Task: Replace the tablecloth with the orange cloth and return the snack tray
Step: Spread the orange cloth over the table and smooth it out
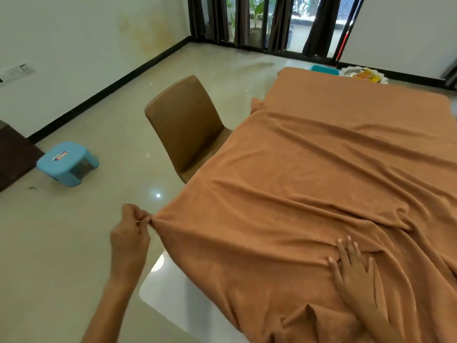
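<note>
My left hand (129,233) fingers pinch the soft, wrinkled orange cloth (309,184) at its corner, my right hand (352,271) spread flat on it, over the glossy white desk (170,288).

cloth (309,194) spread on table (168,288), chair (183,125) left of it, stool (66,162) farther left

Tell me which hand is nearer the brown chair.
Left. The left hand pinches the orange cloth corner just below the brown chair; the right hand lies flat on the cloth, farther right.
</note>
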